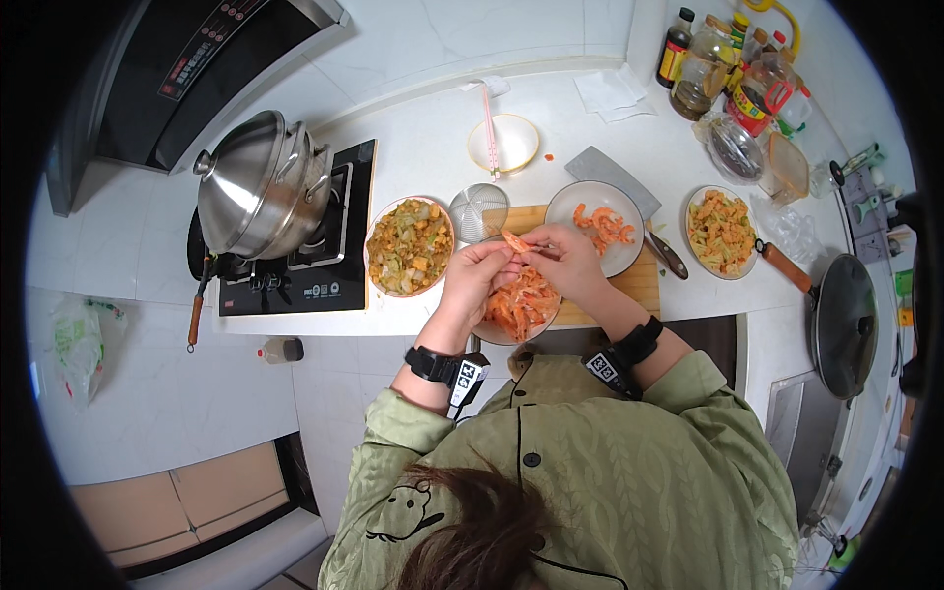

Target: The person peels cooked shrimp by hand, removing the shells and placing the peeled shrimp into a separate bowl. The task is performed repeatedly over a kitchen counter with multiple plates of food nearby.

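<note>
Between the fingertips of both hands is one orange cooked shrimp point(514, 240). My left hand point(479, 274) pinches it from the left, and my right hand point(564, 259) grips it from the right. Directly below them, a bowl point(509, 341) holds a heap of orange shrimp point(522, 304); the hands cover its upper part. A grey-white plate point(560, 209) with several curled, peeled-looking shrimp point(606, 227) lies just beyond my right hand, on a bamboo cutting board point(645, 293). A round metal strainer point(479, 210) rests at the board's upper left.
Left are a plate of cooked vegetables point(410, 247) and a steel steamer pot point(254, 195) on a gas hob point(346, 284). Behind are a white bowl point(520, 140) with pink chopsticks point(490, 136) and a cleaver point(612, 177). Right are another food plate point(720, 232), sauce bottles point(674, 48) and a lidded pan point(846, 324).
</note>
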Demonstrator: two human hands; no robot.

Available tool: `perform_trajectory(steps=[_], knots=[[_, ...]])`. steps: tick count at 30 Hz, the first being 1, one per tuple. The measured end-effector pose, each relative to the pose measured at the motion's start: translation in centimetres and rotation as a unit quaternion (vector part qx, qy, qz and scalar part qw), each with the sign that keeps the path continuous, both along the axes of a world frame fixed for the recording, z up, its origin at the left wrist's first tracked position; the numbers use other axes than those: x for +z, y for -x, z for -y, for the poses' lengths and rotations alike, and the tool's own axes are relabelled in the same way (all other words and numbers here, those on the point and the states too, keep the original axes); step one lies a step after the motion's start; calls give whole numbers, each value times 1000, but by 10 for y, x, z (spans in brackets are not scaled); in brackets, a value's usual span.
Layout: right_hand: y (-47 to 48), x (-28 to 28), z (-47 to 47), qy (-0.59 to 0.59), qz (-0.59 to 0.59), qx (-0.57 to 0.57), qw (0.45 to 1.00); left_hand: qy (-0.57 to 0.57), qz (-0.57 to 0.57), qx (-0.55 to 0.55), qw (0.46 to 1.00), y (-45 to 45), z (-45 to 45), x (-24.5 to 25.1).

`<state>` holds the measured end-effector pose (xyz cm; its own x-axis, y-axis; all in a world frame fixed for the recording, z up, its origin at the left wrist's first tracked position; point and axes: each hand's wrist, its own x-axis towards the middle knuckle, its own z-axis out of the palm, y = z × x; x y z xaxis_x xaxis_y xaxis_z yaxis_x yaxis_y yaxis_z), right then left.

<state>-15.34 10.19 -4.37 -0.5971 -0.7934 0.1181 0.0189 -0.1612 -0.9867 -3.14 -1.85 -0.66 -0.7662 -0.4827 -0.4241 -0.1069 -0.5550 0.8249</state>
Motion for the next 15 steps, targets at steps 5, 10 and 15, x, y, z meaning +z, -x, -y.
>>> perform_trajectory(steps=[5, 10, 15], knots=[[-2, -2, 2, 4, -16, 12, 1000, -16, -20, 21, 999, 1, 0, -6], [1, -3, 0, -37, 56, 44, 997, 135, -29, 27, 990, 3, -5, -16], [5, 9, 0, -52, 203, 72, 975, 529, 23, 64, 846, 4, -11, -22]])
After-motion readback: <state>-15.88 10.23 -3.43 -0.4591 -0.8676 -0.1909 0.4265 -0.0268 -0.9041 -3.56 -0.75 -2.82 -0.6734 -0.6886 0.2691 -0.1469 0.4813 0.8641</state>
